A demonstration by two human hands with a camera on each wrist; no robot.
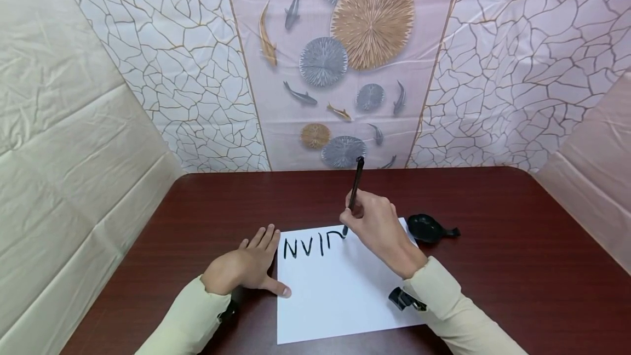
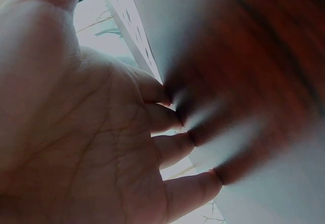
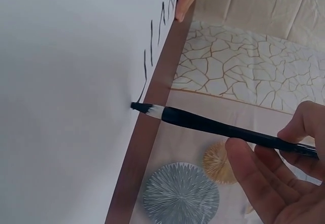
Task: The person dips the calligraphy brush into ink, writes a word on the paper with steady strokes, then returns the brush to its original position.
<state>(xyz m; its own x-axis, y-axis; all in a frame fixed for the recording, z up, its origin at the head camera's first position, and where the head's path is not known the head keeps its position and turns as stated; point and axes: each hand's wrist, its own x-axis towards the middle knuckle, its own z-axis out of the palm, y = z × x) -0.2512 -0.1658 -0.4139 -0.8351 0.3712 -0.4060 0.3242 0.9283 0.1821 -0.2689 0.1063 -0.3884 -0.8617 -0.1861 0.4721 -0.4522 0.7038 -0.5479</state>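
Observation:
My right hand (image 1: pixel 377 229) pinches a black-handled ink brush (image 3: pixel 213 126) between thumb and fingers. Its inked tip touches the white paper (image 1: pixel 340 295) near the far edge, at the end of a curved stroke. To the left of the tip run black letters (image 1: pixel 307 245) that look like "NVI" and part of another character. My left hand (image 1: pixel 248 264) lies flat with spread fingers at the paper's left edge, its thumb on the sheet and its other fingertips on the table. In the left wrist view, the palm of the left hand (image 2: pixel 101 137) shows with straight fingers.
A small black ink dish (image 1: pixel 426 228) with a short handle stands beside the paper's upper right corner. Everything rests on a dark reddish-brown table (image 1: pixel 508 245). Patterned cloth (image 1: pixel 197 70) hangs behind it, with plain pale cloth at both sides.

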